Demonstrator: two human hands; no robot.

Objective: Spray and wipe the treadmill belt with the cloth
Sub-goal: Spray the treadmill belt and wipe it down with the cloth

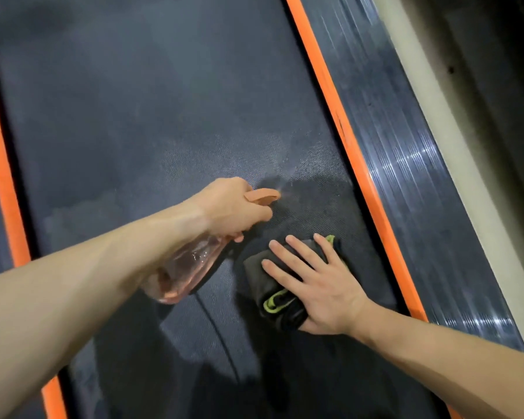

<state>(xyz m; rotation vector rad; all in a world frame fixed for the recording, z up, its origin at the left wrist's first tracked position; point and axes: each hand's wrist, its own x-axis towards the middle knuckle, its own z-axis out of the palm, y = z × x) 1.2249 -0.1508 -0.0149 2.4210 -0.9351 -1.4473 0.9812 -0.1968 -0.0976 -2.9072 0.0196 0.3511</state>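
The dark textured treadmill belt [152, 116] fills most of the head view. My left hand [230, 207] grips a clear pink spray bottle [191, 270] with an orange nozzle, aimed up and right; a fine mist and a wet patch [309, 189] show just beyond the nozzle. My right hand [315, 282] lies flat with fingers spread on a folded dark grey cloth with green trim [263, 282], pressing it onto the belt just below the wet patch.
Orange strips [339, 116] run along both sides of the belt. A ribbed black side rail [406, 164] lies to the right, with a pale floor strip [454, 140] past it. A thin dark cord's shadow crosses the belt lower down.
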